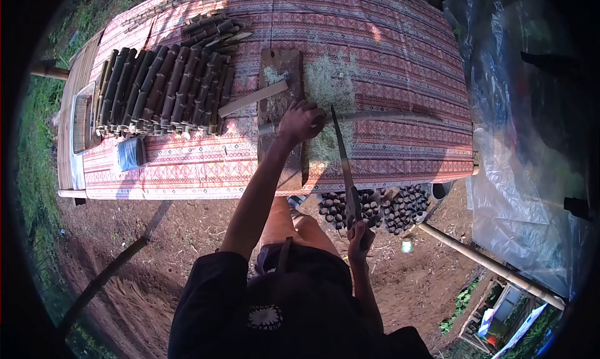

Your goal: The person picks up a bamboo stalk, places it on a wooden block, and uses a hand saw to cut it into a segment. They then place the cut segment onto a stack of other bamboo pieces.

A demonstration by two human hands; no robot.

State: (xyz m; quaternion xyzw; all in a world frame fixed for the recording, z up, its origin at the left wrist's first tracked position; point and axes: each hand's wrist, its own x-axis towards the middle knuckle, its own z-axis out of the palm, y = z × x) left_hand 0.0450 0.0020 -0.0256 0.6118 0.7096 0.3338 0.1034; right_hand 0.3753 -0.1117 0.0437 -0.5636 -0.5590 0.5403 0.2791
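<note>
My left hand (300, 121) grips a long pale bamboo stick (387, 116) that lies across a dark wooden block (280, 77) on the table. My right hand (359, 237) holds the handle of a long machete (342, 156), whose blade points up and away, its tip close to the stick just right of my left hand. Pale shavings (330, 84) are scattered on the cloth around the block. A short cut stick (253, 98) rests at an angle on the block's left side.
A table covered in red patterned cloth (400, 46) carries rows of dark bamboo sections (165, 90) at the left. Bundled bamboo tubes (387, 206) stand under the table's front edge. Plastic sheeting (519, 140) hangs at the right. A bamboo pole (487, 265) slants at lower right.
</note>
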